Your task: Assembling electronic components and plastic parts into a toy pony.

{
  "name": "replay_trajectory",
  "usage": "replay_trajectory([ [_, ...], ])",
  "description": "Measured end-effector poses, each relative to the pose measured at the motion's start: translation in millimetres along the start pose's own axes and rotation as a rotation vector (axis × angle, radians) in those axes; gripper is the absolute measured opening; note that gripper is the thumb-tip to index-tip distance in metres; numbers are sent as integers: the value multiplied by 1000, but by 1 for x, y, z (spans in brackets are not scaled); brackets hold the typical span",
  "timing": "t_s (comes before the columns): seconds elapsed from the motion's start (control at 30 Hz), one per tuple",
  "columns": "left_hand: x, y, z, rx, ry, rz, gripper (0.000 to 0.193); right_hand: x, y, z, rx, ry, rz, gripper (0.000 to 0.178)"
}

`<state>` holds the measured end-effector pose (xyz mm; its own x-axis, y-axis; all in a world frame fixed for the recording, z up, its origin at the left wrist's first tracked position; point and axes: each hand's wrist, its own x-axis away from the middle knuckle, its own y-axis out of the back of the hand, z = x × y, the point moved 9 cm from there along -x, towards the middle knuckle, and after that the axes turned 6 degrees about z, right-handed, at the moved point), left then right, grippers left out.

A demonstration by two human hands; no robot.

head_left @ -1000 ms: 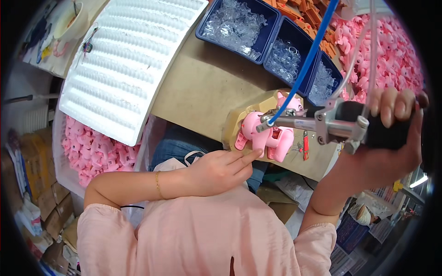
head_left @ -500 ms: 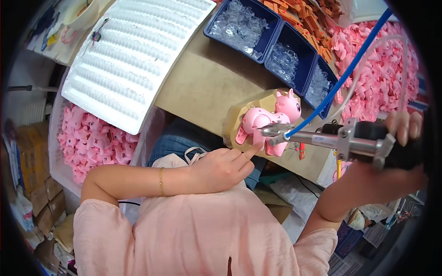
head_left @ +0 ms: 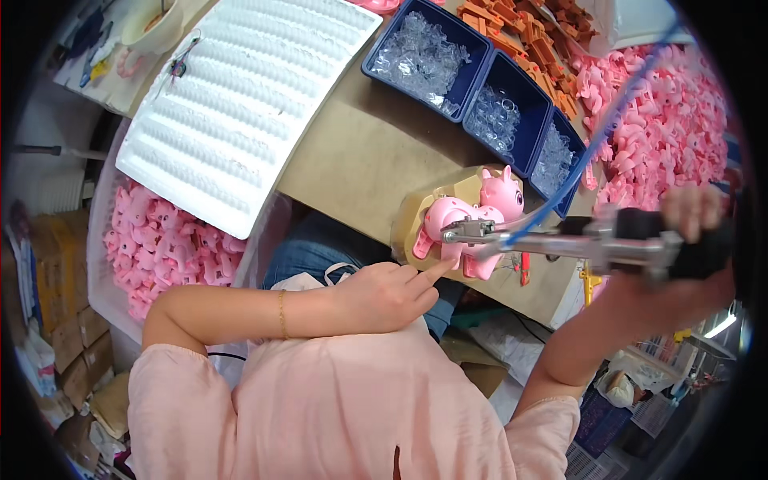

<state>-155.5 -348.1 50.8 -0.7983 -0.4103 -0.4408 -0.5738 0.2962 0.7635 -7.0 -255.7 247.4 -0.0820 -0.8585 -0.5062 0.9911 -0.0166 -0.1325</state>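
Observation:
A pink pony toy [head_left: 502, 197] lies on its side in a tan shaped holder [head_left: 406, 232] on the bench. Reaching in from the left, my left hand [head_left: 392, 298] has its index finger stretched against one of the pony's legs, the other fingers loosely curled, holding nothing. My right hand [head_left: 693, 214] is wrapped round the black grip of a power screwdriver [head_left: 552, 243] with a long metal shaft and a blue hose. The metal block at its tip lies over the pony's body and hides part of it. Motion blurs the screwdriver and right hand.
Blue bins [head_left: 472, 80] of clear plastic parts stand beyond the holder. Orange parts [head_left: 536, 48] and a heap of pink parts [head_left: 648, 128] lie at the far right. A white ridged tray [head_left: 248, 104] partly covers a tub [head_left: 100, 272] of pink pieces at left.
The screwdriver's tip has shifted left across the pony's body, and the tool is now blurred. My left index finger stays against the leg. The whole view has shifted slightly.

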Motion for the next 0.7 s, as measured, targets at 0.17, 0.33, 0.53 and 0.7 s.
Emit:
replay_trajectory([
  [0.17,-26,46,26,346,103,-127,7,-15,12,53,866,223,-521,42],
  [0.33,-18,10,81,1509,831,-113,19,-17,19,45,1774,417,-58,32],
  [0.53,-35,-4,71,1598,762,-172,18,82,19,-68,691,-388,87,26],
  [0.7,-52,-13,55,1544,736,-92,15,115,28,-90,477,-480,158,9],
])
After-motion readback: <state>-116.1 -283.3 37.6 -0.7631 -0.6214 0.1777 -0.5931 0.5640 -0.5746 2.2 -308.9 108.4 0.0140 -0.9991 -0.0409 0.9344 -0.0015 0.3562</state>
